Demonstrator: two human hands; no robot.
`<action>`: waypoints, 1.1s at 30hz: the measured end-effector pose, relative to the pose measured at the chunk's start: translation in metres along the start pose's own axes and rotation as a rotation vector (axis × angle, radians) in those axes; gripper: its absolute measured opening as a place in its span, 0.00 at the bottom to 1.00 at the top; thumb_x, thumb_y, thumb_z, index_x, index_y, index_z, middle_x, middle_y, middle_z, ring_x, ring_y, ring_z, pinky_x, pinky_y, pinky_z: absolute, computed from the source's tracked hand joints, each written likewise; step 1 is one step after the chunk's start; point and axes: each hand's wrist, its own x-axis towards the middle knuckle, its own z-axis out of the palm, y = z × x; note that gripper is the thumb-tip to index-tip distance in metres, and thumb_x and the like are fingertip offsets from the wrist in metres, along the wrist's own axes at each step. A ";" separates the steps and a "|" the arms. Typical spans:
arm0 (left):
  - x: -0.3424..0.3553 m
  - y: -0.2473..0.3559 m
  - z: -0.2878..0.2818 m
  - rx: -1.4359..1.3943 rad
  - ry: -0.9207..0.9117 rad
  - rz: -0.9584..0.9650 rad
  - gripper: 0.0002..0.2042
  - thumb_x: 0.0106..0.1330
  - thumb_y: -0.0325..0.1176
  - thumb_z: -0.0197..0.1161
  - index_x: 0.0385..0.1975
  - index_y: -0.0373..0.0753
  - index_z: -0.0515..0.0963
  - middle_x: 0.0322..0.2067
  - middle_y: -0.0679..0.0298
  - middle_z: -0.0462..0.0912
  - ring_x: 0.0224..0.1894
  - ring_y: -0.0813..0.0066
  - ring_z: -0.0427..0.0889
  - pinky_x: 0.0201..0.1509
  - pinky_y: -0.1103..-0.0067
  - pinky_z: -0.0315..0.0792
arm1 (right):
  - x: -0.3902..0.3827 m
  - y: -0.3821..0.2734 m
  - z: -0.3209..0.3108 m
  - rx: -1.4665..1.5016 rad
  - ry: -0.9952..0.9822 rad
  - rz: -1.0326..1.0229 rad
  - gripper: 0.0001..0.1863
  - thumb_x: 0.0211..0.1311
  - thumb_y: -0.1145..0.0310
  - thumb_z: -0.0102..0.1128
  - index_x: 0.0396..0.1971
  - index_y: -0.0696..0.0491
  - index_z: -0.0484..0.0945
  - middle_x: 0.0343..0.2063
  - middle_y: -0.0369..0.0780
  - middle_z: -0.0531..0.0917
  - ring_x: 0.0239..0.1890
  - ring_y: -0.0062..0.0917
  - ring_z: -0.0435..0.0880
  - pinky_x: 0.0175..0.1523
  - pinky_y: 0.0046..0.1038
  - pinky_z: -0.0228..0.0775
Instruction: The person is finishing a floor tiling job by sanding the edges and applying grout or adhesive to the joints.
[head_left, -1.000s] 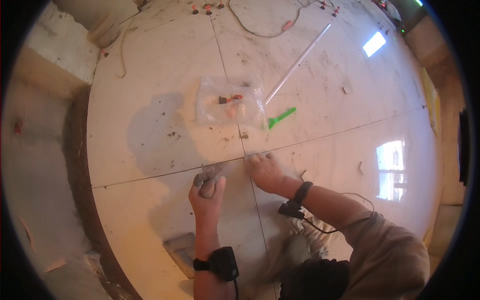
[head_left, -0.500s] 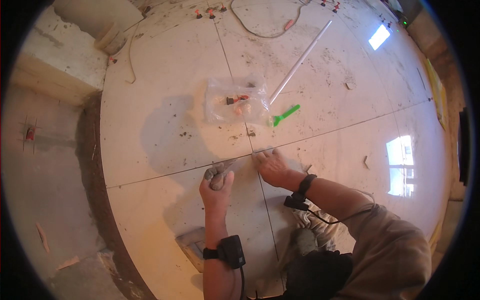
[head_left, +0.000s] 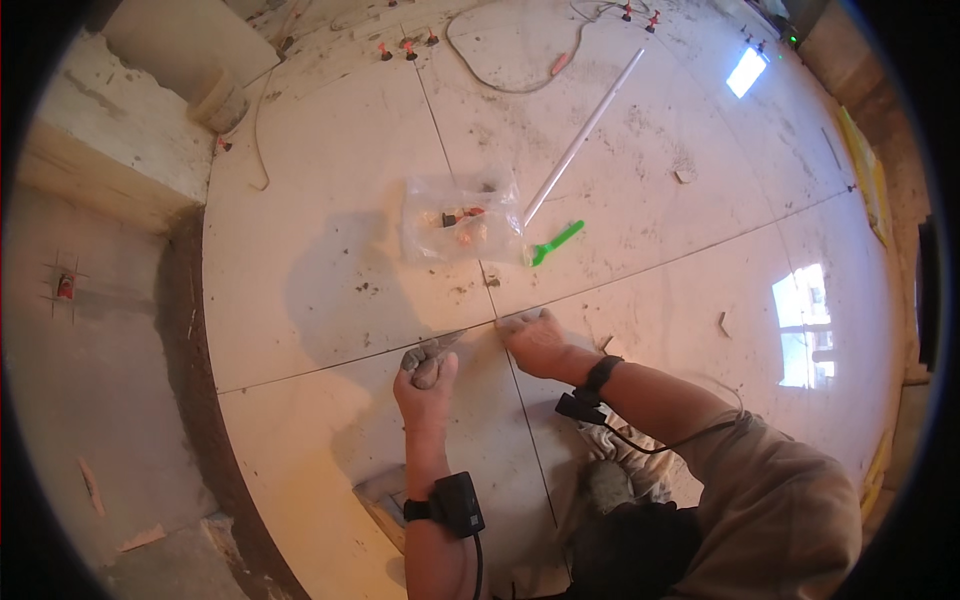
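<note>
My left hand (head_left: 427, 388) is closed around the handle of a tool with a thin, pointed grey blade (head_left: 452, 338); the tool's exact kind is hard to make out. Its tip lies along the dark joint between the pale floor tiles (head_left: 300, 420). Just right of the tip, my right hand (head_left: 537, 345) rests on the tiles where the joints cross, its fingers extended and bent down, holding nothing that I can see. Beyond both hands lie a clear plastic bag (head_left: 425, 235) with red and black pieces in it and a green plastic wrench-like tool (head_left: 558, 243).
A long white strip (head_left: 585, 135) slants away behind the bag. Several red and black tile levelers (head_left: 410, 50) stand far off near a loose cable (head_left: 480, 82). A wooden-looking block (head_left: 380, 500) is beside my left forearm. Raised masonry (head_left: 120, 120) borders the left side.
The view has shifted slightly, so floor items sit a little further left. Both hands stay by the joint, the left still gripping the tool; my right fingers look more bent.
</note>
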 end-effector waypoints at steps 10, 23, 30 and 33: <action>-0.007 0.009 0.000 0.008 0.008 -0.032 0.14 0.57 0.29 0.74 0.41 0.35 0.79 0.37 0.68 0.82 0.39 0.83 0.77 0.47 0.83 0.72 | 0.013 -0.016 -0.010 -0.283 -0.294 -0.112 0.28 0.55 0.69 0.55 0.59 0.60 0.71 0.48 0.45 0.80 0.46 0.33 0.81 0.50 0.44 0.67; -0.002 0.002 -0.002 0.007 -0.032 0.003 0.15 0.56 0.28 0.74 0.43 0.34 0.81 0.38 0.67 0.84 0.40 0.83 0.78 0.47 0.83 0.73 | 0.029 0.023 -0.038 0.759 -0.070 0.438 0.12 0.59 0.66 0.58 0.24 0.59 0.82 0.21 0.45 0.85 0.23 0.35 0.86 0.29 0.36 0.79; 0.001 -0.013 -0.005 0.060 -0.045 0.076 0.17 0.56 0.28 0.74 0.44 0.34 0.81 0.39 0.65 0.84 0.41 0.79 0.80 0.50 0.80 0.73 | 0.046 0.009 -0.056 0.963 -0.271 0.663 0.10 0.62 0.70 0.57 0.35 0.63 0.79 0.23 0.45 0.84 0.19 0.29 0.85 0.22 0.29 0.79; 0.000 -0.010 -0.004 0.045 -0.044 0.076 0.17 0.56 0.29 0.74 0.44 0.34 0.81 0.39 0.64 0.84 0.41 0.79 0.80 0.50 0.79 0.73 | 0.047 0.008 -0.055 0.959 -0.240 0.678 0.16 0.63 0.66 0.62 0.23 0.65 0.80 0.19 0.43 0.83 0.17 0.29 0.84 0.21 0.29 0.78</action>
